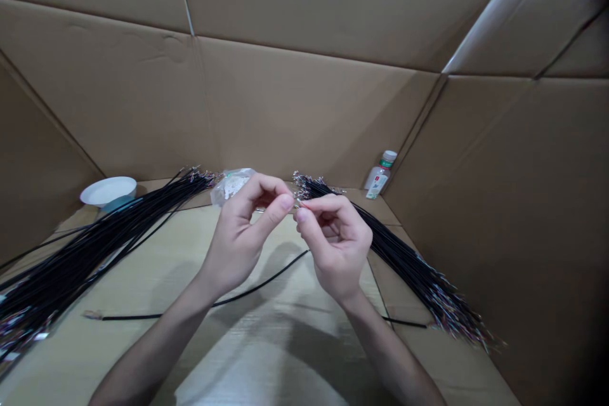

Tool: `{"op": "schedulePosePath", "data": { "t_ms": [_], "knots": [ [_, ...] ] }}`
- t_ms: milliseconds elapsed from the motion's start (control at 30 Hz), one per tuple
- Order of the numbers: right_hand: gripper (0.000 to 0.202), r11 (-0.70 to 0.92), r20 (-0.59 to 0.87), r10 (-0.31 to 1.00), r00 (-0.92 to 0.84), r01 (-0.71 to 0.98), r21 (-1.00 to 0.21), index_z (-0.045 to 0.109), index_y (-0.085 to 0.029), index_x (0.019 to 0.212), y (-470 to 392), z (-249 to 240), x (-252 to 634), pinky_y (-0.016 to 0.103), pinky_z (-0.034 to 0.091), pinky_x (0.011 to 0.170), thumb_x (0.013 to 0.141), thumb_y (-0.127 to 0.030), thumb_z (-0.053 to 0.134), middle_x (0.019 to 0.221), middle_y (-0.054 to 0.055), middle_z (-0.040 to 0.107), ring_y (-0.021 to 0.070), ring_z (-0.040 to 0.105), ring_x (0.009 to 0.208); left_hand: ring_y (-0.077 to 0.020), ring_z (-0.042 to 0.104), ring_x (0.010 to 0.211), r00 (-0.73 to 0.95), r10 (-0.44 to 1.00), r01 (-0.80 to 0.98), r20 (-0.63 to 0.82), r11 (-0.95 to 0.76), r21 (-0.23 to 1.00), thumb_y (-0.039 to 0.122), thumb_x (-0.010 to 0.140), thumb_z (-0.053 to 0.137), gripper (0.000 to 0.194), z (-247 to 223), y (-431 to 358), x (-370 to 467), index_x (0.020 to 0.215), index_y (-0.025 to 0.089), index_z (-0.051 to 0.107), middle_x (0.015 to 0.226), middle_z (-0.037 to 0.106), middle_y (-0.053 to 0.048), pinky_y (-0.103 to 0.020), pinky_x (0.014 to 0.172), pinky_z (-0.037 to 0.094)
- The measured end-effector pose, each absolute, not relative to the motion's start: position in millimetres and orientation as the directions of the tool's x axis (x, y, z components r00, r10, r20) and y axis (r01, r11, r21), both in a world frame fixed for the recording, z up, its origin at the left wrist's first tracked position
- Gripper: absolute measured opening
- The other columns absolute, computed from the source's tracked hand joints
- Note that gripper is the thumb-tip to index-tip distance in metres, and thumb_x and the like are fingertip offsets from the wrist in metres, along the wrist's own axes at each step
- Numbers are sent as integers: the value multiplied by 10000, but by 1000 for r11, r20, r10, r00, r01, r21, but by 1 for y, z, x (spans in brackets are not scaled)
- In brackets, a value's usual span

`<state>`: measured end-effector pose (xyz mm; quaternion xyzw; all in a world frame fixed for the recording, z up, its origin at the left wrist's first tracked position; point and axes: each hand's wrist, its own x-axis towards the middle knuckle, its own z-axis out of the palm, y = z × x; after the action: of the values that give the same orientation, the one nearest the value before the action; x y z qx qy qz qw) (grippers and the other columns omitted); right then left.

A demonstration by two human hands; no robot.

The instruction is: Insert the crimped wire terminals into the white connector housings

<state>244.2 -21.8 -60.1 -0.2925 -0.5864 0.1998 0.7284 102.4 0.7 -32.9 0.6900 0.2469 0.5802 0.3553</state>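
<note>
Pinching thin wires [301,204] near the centre of the frame, the right hand [335,244] faces the left hand [240,235], whose thumb and forefinger narrow together; what they grip is too small to tell. A black cable [266,281] curves across the lower middle, between a left bundle [111,238] and a right bundle [399,254].

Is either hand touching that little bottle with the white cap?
No, the bottle sits near the back right corner, visibly apart from both the left hand and the right hand.
</note>
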Motion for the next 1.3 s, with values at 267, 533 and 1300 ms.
{"op": "schedulePosePath", "data": {
  "t_ms": [267, 533, 1300],
  "knots": [
    [245, 883, 934, 357, 2, 327, -338, 738, -251, 1037, -17, -62, 250, 313, 587, 661, 911, -44, 702, 864, 4, 780, 156, 703, 746, -172, 542, 787, 434, 796, -104, 422, -421, 901, 279, 946, 691, 136, -20, 12, 77, 826, 217, 684, 802, 581, -16, -286, 756, 487],
    [313, 805, 950, 6, -311, 565, 180, 746, -213, 1195, -17, -71, 269, 365, 697, 746, 923, -67, 692, 1024, 72, 838, 234, 784, 927, -161, 583, 828, 528, 759, -74, 380, -404, 912, 293, 990, 669, 110, -19, 10, 76, 914, 224, 709, 875, 614, -25, -267, 752, 513],
    [134, 795, 847, 515, 130, 296, -529, 760, -251, 949, -32, -51, 250, 334, 547, 630, 924, -124, 727, 829, -2, 756, 156, 646, 696, -129, 721, 670, 261, 859, -327, 440, -350, 878, 261, 804, 908, 320, -25, -1, 93, 980, 208, 645, 757, 779, 5, -215, 655, 605]
  ]
}}
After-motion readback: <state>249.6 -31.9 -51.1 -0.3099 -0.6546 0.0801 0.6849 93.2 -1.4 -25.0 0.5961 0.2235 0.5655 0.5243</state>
